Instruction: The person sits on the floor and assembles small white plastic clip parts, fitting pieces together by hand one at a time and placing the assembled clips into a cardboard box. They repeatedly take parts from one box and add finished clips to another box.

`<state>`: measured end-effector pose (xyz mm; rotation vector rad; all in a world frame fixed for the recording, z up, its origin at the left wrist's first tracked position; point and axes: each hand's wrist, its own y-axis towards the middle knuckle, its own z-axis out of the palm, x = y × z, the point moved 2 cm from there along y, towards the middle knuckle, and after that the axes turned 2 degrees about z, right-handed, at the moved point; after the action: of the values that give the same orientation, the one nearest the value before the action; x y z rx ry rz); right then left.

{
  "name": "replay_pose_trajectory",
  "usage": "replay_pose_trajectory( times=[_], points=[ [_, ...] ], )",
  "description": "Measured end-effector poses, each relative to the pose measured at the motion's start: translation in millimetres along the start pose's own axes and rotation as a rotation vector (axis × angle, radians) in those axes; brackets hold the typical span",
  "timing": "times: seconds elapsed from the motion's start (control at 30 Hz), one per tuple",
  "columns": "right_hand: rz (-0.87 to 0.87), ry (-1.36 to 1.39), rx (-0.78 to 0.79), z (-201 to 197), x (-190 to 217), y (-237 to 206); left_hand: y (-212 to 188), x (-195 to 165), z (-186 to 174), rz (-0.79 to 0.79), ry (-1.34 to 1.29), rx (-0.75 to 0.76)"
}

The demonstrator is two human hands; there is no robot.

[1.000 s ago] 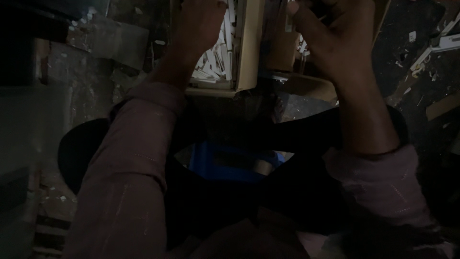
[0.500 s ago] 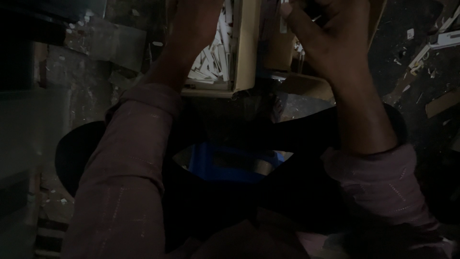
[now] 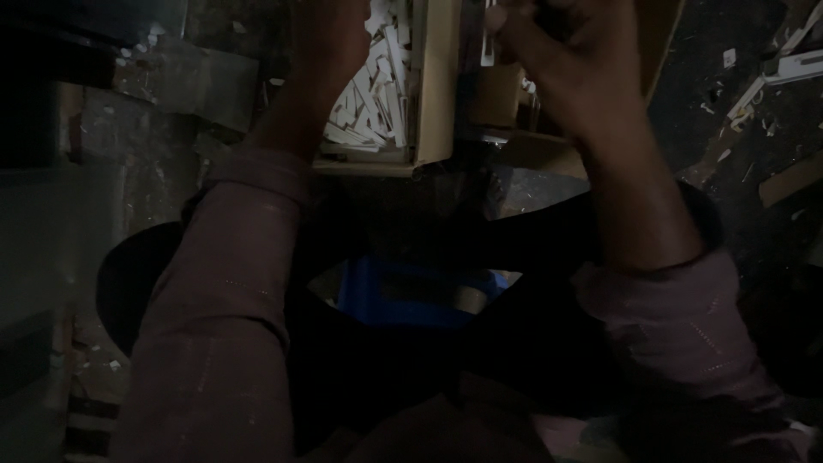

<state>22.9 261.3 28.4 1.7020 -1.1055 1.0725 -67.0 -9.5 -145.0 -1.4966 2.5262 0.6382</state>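
The left hand (image 3: 330, 39) reaches into a cardboard box (image 3: 433, 94) of white strips (image 3: 377, 94), its grip hidden, while the right hand (image 3: 570, 73) curls beside it, its hold unclear.

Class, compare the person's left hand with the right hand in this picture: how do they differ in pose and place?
The left hand reaches into the box compartment of white strips; the right hand is over the neighbouring, darker compartment. The left hand is mostly cut off at the top edge; the right hand shows curled fingers, pinching something small and pale. Both wear pinkish sleeves.
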Motion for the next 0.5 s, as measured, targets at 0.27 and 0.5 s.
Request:
replay_pose_trajectory(
  times=[0.27, 0.5],
  points=[
    [-0.045, 0.196, 0.09, 1.8, -11.7, -1.5, -7.2, -9.4, -3.7, 0.032, 0.021, -0.011],
    [0.125, 0.052, 0.01, 5.1, -10.3, -5.4, 1.0, 3.0, 1.3, -0.296, -0.301, 0.268]
  ],
)
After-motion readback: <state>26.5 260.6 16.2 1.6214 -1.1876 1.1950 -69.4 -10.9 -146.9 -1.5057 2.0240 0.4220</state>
